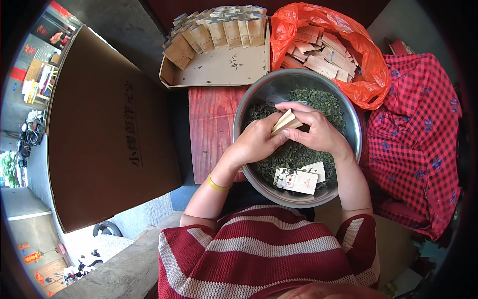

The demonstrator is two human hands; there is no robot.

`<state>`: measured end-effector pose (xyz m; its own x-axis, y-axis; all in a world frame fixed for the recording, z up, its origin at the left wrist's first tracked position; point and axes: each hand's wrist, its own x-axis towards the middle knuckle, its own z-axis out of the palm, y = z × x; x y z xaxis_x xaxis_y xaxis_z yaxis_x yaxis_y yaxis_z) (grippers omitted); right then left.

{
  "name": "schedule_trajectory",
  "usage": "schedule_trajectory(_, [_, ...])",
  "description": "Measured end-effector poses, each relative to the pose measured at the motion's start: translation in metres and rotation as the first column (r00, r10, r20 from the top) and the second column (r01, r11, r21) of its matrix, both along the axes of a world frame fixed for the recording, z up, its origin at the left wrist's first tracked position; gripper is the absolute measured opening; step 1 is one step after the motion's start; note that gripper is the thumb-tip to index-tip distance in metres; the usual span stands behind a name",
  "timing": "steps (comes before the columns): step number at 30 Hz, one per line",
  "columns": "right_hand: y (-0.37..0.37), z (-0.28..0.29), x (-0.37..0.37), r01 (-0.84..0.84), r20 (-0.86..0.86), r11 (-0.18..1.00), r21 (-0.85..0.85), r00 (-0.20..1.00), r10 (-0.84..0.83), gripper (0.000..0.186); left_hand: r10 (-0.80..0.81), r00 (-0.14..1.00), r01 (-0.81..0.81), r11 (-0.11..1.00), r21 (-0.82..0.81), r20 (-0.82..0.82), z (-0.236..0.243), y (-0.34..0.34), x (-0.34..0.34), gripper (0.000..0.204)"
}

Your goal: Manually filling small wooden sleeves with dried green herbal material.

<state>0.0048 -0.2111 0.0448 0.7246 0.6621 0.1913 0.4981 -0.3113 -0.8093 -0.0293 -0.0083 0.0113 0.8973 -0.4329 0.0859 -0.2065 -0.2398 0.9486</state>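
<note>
packet (286, 122) looks light, thin and easily creased, best held by its side edges; left hand (259, 138) and right hand (319, 130) both clasp it above the bowl (354, 125).

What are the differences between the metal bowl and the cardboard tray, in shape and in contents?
The bowl is round, shiny metal; the tray is angular, dull cardboard. The bowl holds mostly loose green leaves; the tray holds mainly paper packets in rows. Both have leaf bits inside.
</note>
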Motion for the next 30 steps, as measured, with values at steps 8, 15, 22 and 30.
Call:
schedule_trajectory(8, [-0.008, -0.002, 0.006, -0.060, 0.053, 0.995, -0.079, 0.996, 0.064, 0.032, 0.032, 0.999, -0.031, 0.997, 0.072, -0.011, 0.004, 0.001, -0.002, 0.035])
schedule_trajectory(15, [-0.007, -0.006, 0.004, -0.072, 0.011, 0.997, -0.042, 0.997, 0.073, 0.028, 0.027, 0.999, -0.027, 1.000, 0.005, 0.037, 0.001, -0.002, -0.002, 0.035])
schedule_trajectory(22, [-0.009, -0.002, 0.005, 0.035, 0.106, 0.999, -0.037, 0.994, -0.031, 0.023, 0.075, 0.996, -0.078, 0.994, -0.079, -0.039, 0.001, -0.002, -0.002, 0.032])
schedule_trajectory(30, [-0.007, -0.005, 0.006, -0.089, 0.006, 0.996, -0.025, 0.996, 0.089, 0.028, 0.027, 0.999, -0.026, 0.999, -0.020, 0.045, 0.005, 0.000, -0.002, 0.030])
